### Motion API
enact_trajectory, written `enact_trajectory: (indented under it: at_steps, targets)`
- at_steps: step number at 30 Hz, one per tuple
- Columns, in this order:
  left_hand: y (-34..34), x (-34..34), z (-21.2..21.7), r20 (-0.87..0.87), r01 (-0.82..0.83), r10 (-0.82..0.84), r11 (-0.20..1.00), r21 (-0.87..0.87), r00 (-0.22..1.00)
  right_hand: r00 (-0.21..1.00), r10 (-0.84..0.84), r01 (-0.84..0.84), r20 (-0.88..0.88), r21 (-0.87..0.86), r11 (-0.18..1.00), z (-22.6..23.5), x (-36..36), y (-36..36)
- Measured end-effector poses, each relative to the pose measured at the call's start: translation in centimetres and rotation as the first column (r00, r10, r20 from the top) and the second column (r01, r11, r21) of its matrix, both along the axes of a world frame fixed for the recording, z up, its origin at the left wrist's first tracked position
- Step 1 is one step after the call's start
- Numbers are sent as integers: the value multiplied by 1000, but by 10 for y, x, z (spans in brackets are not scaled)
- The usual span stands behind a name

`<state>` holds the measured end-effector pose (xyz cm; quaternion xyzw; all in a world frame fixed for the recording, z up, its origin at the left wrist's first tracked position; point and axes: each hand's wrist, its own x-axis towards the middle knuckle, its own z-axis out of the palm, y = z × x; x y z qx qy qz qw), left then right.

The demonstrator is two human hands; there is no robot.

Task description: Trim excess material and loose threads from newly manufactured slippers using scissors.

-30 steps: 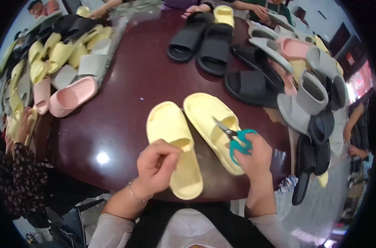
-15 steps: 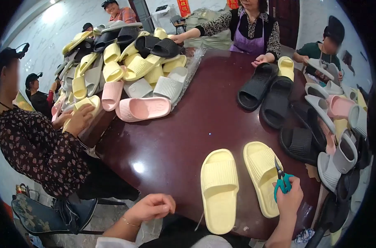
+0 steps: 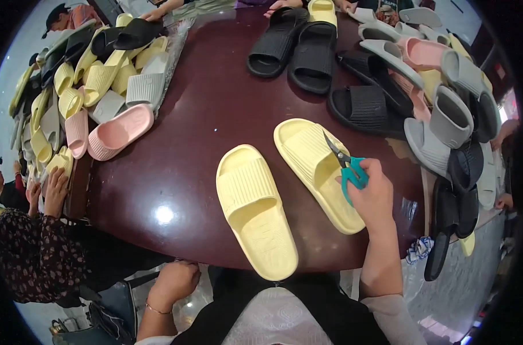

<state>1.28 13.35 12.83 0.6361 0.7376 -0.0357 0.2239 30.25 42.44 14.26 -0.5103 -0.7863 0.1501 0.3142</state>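
Note:
In my right hand (image 3: 373, 192), fingers closed, is a small pair of scissors (image 3: 352, 172) with teal handles; its dark blades point up and left. They hang over the right yellow slide slipper (image 3: 299, 141), which lies tilted on the table, its strap ribbed. Left of it lies a second yellow slide slipper (image 3: 261, 230), its heel at the table's near edge. My left hand (image 3: 178, 282) is curled into a fist by the near edge, left of the slippers, with a thin bracelet at the wrist. No object shows in it, though its palm is turned away.
A heap of yellow, grey, black and pink slippers (image 3: 100, 80) covers the far left of the dark red table (image 3: 175, 138). Black slippers (image 3: 313, 57) lie at the far side, and another heap (image 3: 440, 86) lines the right edge. A person in a floral sleeve (image 3: 25, 253) works at left.
The view has tilted down and shifted right, so the slippers appear further up and left. My left hand has drawn back to the table's edge. The scissors stay in my right hand above the right slipper.

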Motion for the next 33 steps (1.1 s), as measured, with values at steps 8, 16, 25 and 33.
enact_trajectory:
  at_steps: [8, 16, 25, 33]
  targets:
    - [51, 36, 56, 502, 22, -33, 999, 28, 864, 998, 43, -43, -45, 9, 999, -4, 0, -6]
    - [136, 79, 46, -33, 192, -230, 718, 669, 973, 966, 179, -209, -185, -159, 965, 1, -11, -11]
    - [189, 70, 20, -164, 117, -37, 851, 513, 986, 921, 216, -336, -325, -379, 862, -1, -17, -21]
    - [198, 65, 15, 4, -36, 42, 798, 601, 999, 889, 236, -391, -392, -385, 836, 3, -13, -21]
